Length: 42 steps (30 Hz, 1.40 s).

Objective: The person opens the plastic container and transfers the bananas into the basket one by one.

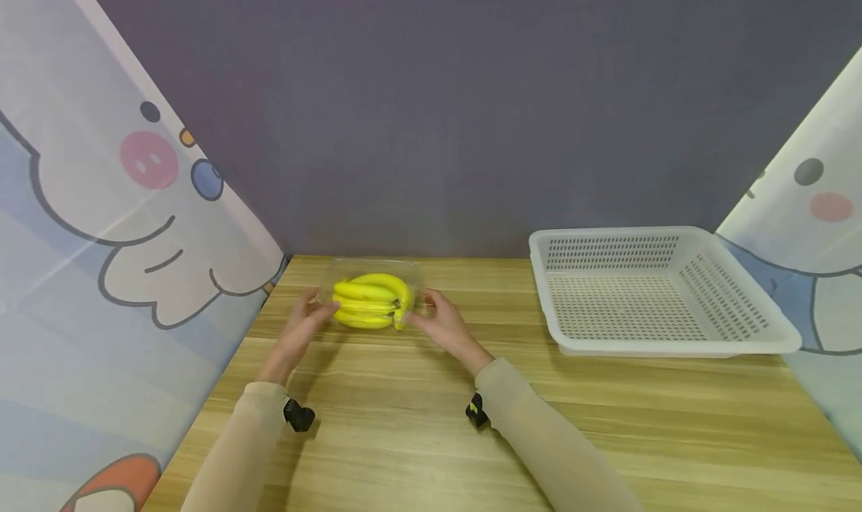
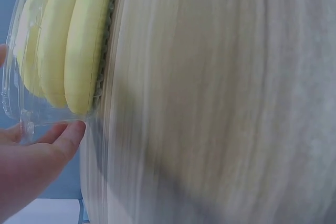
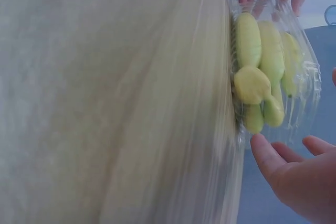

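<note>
A clear plastic box (image 1: 411, 266) with several yellow bananas (image 1: 366, 293) inside is at the table's far left part. My left hand (image 1: 301, 331) holds the box by its left end; in the left wrist view its thumb and fingers (image 2: 67, 139) are at the box's corner. My right hand (image 1: 450, 331) is at the other end. Its fingers look loosely spread in the right wrist view, the thumb (image 3: 265, 153) close against the box's edge; whether it touches cannot be told. The bananas (image 3: 270, 56) lie side by side under the transparent lid.
On the right side of the wooden table (image 1: 377, 415) stands a white perforated plastic basket (image 1: 673, 347). Behind the table rises a dark grey panel (image 1: 431, 123). Cartoon-printed sheets (image 1: 74, 295) flank the table on the left and right.
</note>
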### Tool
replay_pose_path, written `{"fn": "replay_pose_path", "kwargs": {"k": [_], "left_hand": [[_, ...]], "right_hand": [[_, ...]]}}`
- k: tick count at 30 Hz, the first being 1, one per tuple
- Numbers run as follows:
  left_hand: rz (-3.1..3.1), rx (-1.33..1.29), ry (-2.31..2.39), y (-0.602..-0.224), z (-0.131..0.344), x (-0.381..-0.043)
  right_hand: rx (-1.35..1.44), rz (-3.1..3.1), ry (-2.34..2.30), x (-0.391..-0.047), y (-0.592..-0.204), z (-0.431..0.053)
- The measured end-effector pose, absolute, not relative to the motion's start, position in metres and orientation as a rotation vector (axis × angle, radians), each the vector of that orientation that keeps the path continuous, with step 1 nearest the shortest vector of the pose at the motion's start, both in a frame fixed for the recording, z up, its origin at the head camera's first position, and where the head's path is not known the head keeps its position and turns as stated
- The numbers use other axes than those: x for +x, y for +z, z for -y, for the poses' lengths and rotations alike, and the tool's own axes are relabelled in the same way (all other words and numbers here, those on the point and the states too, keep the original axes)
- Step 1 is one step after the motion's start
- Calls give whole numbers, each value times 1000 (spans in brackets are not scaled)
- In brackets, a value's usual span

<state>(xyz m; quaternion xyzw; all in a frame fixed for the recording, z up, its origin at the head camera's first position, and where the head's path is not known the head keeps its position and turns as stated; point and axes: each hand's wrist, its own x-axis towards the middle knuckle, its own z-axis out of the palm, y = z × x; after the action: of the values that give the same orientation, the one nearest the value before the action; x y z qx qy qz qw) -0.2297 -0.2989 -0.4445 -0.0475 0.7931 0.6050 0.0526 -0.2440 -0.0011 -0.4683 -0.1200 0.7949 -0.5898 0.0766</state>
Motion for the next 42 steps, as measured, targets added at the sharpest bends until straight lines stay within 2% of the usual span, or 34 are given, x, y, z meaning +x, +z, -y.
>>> {"fn": "replay_pose_path", "kwargs": {"k": [5, 12, 26, 42], "left_hand": [[-2397, -128, 1805, -428, 287, -221], [-2417, -115, 1728, -425, 279, -217], [-2474, -77, 1728, -463, 283, -236], [-2554, -70, 1671, -466, 277, -237]], "right_hand": [[-335, -2382, -1780, -244, -471, 4], [-279, -2362, -1806, -244, -478, 8], [-281, -2347, -1840, -244, -485, 10], [-247, -2347, -1831, -243, -481, 6]]}}
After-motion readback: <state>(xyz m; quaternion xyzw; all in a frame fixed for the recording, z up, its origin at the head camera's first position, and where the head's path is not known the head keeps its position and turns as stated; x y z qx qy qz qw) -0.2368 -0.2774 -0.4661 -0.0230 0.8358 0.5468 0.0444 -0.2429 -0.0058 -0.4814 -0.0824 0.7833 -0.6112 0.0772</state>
